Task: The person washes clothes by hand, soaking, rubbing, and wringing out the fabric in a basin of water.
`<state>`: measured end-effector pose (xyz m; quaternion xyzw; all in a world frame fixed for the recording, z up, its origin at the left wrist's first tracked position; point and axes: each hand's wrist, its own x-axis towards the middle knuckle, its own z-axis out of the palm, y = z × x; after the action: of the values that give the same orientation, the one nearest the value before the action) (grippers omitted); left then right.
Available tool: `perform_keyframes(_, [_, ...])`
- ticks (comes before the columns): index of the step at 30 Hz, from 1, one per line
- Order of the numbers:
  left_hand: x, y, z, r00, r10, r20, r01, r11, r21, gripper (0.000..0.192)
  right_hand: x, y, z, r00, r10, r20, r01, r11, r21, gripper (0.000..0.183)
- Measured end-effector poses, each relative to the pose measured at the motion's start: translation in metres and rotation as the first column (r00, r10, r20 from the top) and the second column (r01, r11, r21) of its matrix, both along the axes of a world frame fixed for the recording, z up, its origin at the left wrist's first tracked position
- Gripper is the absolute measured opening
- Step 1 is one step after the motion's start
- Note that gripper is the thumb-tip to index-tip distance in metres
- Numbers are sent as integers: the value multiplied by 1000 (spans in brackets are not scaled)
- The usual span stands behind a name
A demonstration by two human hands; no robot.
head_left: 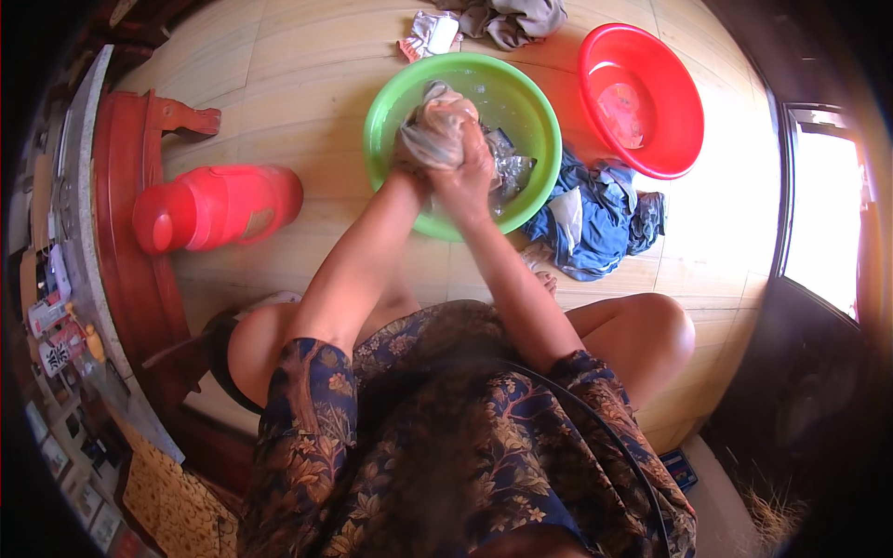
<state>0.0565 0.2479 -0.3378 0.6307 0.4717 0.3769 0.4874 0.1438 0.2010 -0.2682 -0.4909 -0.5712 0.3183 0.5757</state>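
Both my hands meet over a green plastic basin (377,132) of water, in front of me on the floor. My left hand (411,157) is partly hidden behind a bunched, wet, light-coloured cloth (436,132) that it grips. From the right side, my right hand (469,164) clasps the same cloth. Beside it in the water lies a darker, wet, patterned cloth (515,171), partly under the surface.
A red plastic basin (687,104) stands to the right, with blue clothes (593,216) heaped below it. Beyond the green basin lie a brownish garment (523,21) and a white bottle (442,35). A red thermos flask (223,208) stands left, near red wooden furniture (125,181).
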Motion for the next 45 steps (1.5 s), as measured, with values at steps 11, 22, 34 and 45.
perform_keyframes(11, [-25, 15, 9, 981, 184, 59, -158, 941, -298, 69, 67, 34, -82, 930, -120, 347, 169, 979, -114, 25])
perform_keyframes(22, [-19, -39, -67, 855, 66, -514, 16, 988, 153, 82, 47, 3, -141, 547, 279, 789, 103, 913, -395, 52])
perform_keyframes(34, [-27, -8, -82, 645, -24, -764, 27, 1000, -8, 53, 50, 56, -142, 199, 899, 391, 30, 393, -919, 77])
perform_keyframes(45, [-12, 9, 86, 963, -99, 252, 180, 929, -323, 41, 66, 35, -94, 825, 463, 323, -298, 843, -448, 115])
